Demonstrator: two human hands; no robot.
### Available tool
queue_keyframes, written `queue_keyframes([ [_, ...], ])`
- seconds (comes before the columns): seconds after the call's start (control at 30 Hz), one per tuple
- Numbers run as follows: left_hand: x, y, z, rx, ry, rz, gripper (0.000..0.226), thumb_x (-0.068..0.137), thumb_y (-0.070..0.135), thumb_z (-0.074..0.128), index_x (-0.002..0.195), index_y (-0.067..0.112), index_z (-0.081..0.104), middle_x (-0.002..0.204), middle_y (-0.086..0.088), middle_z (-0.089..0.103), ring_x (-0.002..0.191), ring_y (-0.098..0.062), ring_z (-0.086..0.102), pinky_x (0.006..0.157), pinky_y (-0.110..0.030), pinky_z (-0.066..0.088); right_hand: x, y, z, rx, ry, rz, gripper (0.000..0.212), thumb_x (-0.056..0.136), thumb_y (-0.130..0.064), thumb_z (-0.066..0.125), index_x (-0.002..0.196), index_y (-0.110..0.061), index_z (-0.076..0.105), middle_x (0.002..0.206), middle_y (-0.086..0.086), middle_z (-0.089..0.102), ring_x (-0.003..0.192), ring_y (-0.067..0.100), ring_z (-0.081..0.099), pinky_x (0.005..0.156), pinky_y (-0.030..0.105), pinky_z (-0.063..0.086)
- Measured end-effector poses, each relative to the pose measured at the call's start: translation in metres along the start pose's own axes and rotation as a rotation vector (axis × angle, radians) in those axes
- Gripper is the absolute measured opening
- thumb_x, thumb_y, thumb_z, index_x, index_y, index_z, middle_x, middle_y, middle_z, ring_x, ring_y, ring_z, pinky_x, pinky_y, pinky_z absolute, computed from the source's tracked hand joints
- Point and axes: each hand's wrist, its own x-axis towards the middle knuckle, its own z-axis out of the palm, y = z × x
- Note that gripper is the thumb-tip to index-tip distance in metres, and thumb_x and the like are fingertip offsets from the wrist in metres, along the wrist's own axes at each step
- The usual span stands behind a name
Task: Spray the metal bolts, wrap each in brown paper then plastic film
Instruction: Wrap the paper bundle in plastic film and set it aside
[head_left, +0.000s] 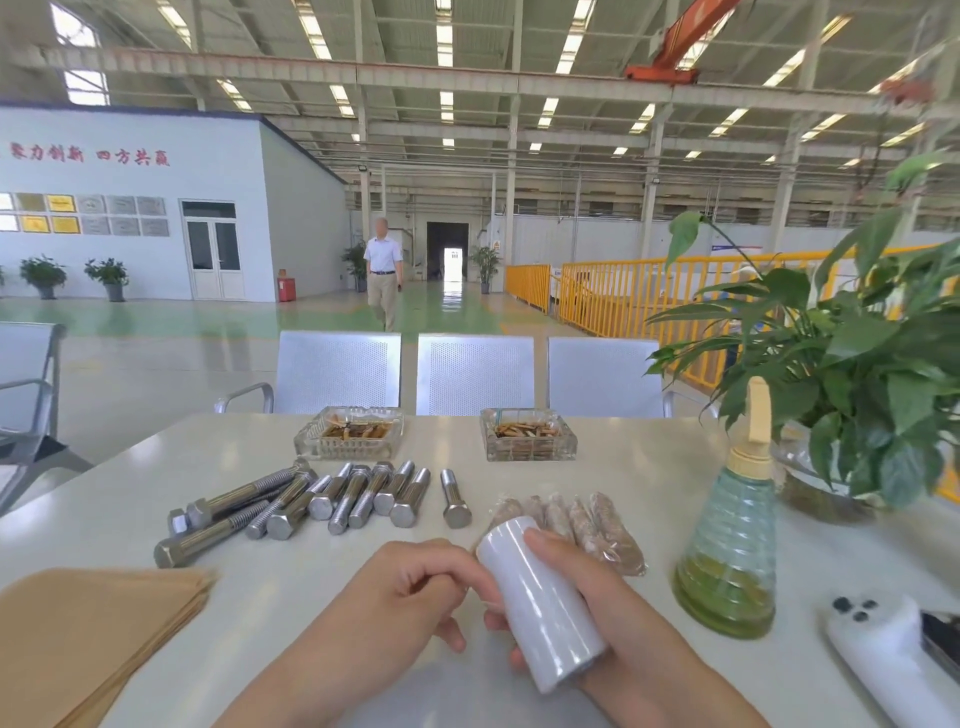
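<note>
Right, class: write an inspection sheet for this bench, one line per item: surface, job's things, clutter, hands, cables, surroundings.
Surface: pale glossy table.
Job's things: bare steel hex bolts lying in a row; wrapped bolts beside them; brown paper stack; green-tinted spray bottle; white film roll.
Clutter: two glass ashtrays; white phone; potted plant.
Hands: right hand grips the roll; left hand pinches at its edge.
Cables: nothing seen.
Surroundings: metal chairs, yellow railing, walking person.
</note>
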Motion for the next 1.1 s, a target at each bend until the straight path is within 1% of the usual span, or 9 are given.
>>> queue_keyframes([
  [0.1,-0.001,-0.002,-0.004,-0.006,-0.051,0.0,0.035,0.08,0.009,0.045,0.082,0.016,0.079,0.065,0.01,0.051,0.065,-0.008,0.049,0.074,-0.036,0.059,-0.002,0.0,0.0,-0.008,-0.017,0.007,0.065,0.075,-0.044,0.077,0.127,-0.006,0.066,0.09,0.024,0.07,0.074,0.034,0.071,0.056,0.038,0.056],
  [0.2,-0.002,-0.006,-0.003,0.007,-0.091,0.018,0.009,0.086,0.025,0.066,0.088,0.018,0.072,0.076,0.003,0.059,0.076,-0.013,0.054,0.074,-0.034,0.058,0.003,0.004,0.0,-0.03,0.018,-0.042,0.062,0.078,-0.046,0.075,0.122,-0.004,0.065,0.085,0.022,0.067,0.071,0.032,0.067,0.057,0.037,0.054],
  [0.3,-0.003,-0.007,0.006,0.029,-0.042,-0.019,0.026,0.079,0.045,0.079,0.083,0.022,0.068,0.074,0.005,0.064,0.073,-0.015,0.061,0.067,-0.028,0.053,0.011,0.008,-0.002,-0.076,0.098,-0.154,0.051,0.072,-0.046,0.082,0.109,-0.012,0.073,0.093,0.014,0.072,0.085,0.027,0.069,0.077,0.038,0.051],
  [0.37,0.0,-0.007,0.015,-0.098,-0.006,-0.129,0.04,0.085,0.054,0.075,0.08,0.017,0.063,0.072,-0.006,0.065,0.066,-0.024,0.066,0.062,-0.033,0.056,0.012,0.008,-0.001,-0.204,0.132,-0.224,0.036,0.075,-0.049,0.082,0.1,-0.024,0.075,0.091,0.004,0.075,0.084,0.017,0.071,0.074,0.026,0.051],
  [0.47,0.003,-0.004,0.02,-0.253,0.051,-0.172,0.036,0.086,0.041,0.071,0.079,0.007,0.061,0.073,-0.017,0.066,0.066,-0.029,0.069,0.059,-0.036,0.058,0.012,0.008,0.001,-0.288,0.153,-0.313,0.033,0.077,-0.054,0.069,0.1,-0.031,0.074,0.09,-0.001,0.077,0.079,0.011,0.073,0.063,0.017,0.05],
  [0.57,0.003,0.001,0.015,-0.309,0.053,-0.129,0.021,0.084,0.023,0.075,0.079,0.005,0.066,0.075,-0.018,0.067,0.071,-0.024,0.068,0.064,-0.035,0.058,0.012,0.007,0.0,-0.252,0.138,-0.339,0.034,0.076,-0.054,0.07,0.103,-0.034,0.075,0.092,0.0,0.078,0.079,0.013,0.073,0.063,0.019,0.052],
  [0.7,0.001,0.003,0.01,-0.306,0.016,-0.139,0.021,0.085,-0.004,0.077,0.079,0.001,0.057,0.072,-0.016,0.062,0.066,-0.025,0.064,0.063,-0.034,0.058,0.013,0.006,-0.001,-0.244,0.114,-0.357,0.037,0.075,-0.054,0.071,0.105,-0.032,0.075,0.09,0.002,0.077,0.077,0.014,0.072,0.063,0.021,0.052],
  [0.9,-0.001,0.003,0.005,-0.257,-0.04,-0.104,0.011,0.079,0.001,0.068,0.085,0.01,0.071,0.076,-0.011,0.06,0.066,-0.021,0.059,0.067,-0.035,0.058,0.013,0.004,0.0,-0.247,0.131,-0.416,0.038,0.074,-0.053,0.073,0.103,-0.03,0.076,0.089,0.004,0.077,0.075,0.013,0.071,0.062,0.022,0.053],
  [1.1,-0.004,0.005,0.006,-0.174,-0.15,-0.086,0.025,0.085,0.006,0.058,0.095,0.009,0.08,0.072,-0.008,0.053,0.069,-0.014,0.052,0.073,-0.034,0.058,0.007,0.001,-0.003,-0.157,0.145,-0.262,0.051,0.077,-0.05,0.082,0.116,-0.017,0.075,0.115,0.017,0.074,0.107,0.04,0.07,0.1,0.054,0.052],
])
